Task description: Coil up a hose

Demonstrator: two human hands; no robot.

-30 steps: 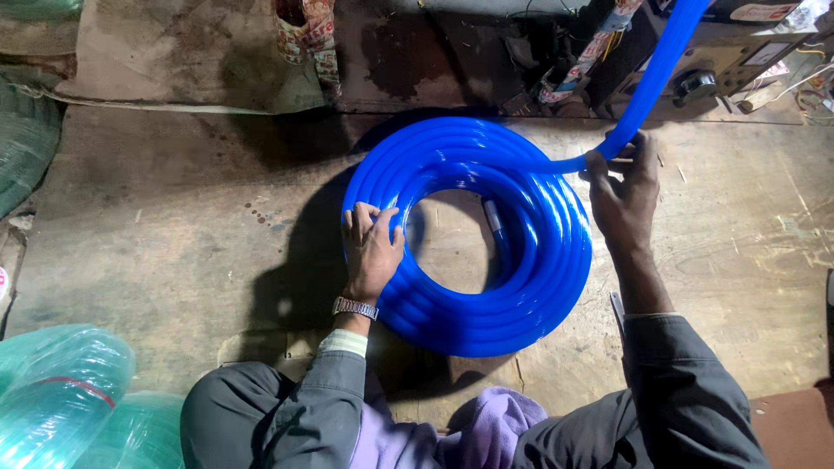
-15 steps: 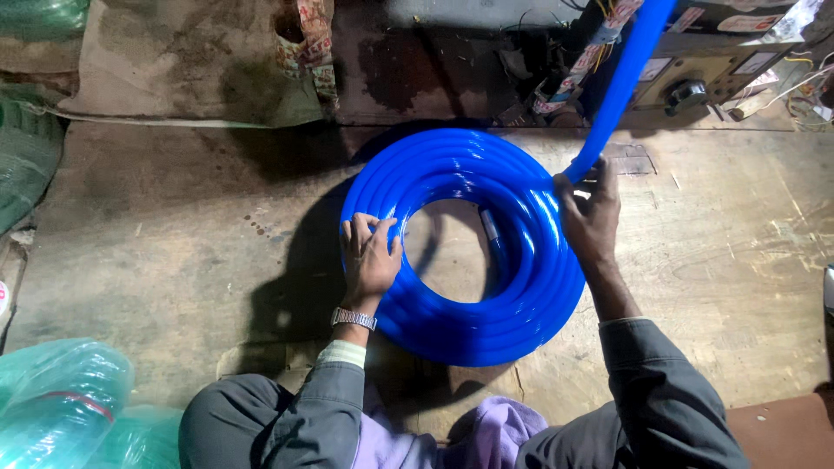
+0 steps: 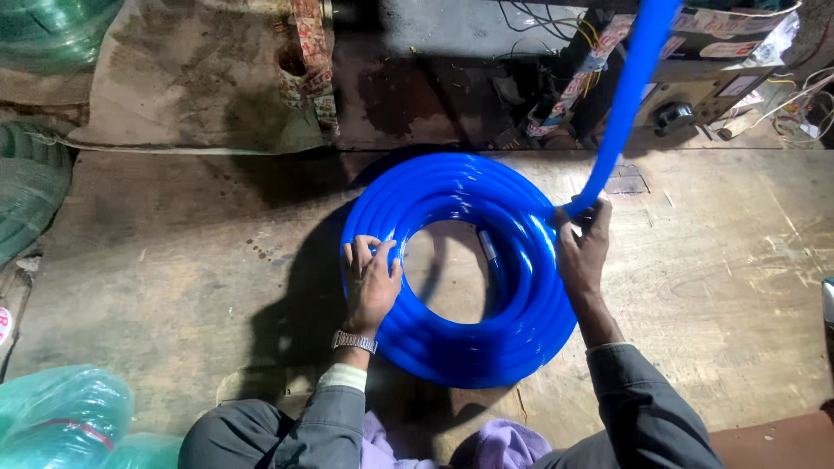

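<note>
A bright blue hose lies wound into a flat coil (image 3: 452, 347) on a worn wooden board. My left hand (image 3: 369, 282) presses on the coil's left side, fingers hooked over the inner loops; a metal watch sits on that wrist. My right hand (image 3: 580, 252) grips the hose at the coil's right edge, where the free length of hose (image 3: 627, 95) rises up and away to the top right. A short metal fitting (image 3: 489, 246) shows inside the ring.
Green hose rolls in clear wrap sit at the bottom left (image 3: 61, 421) and along the left edge (image 3: 30, 200). A dusty sack (image 3: 200, 78) lies at the back. A machine with wires and a knob (image 3: 673, 117) stands at the back right.
My right hand has slid left and down along the coil's right side with the hose. The view has shifted slightly. My left hand stays on the coil's left.
</note>
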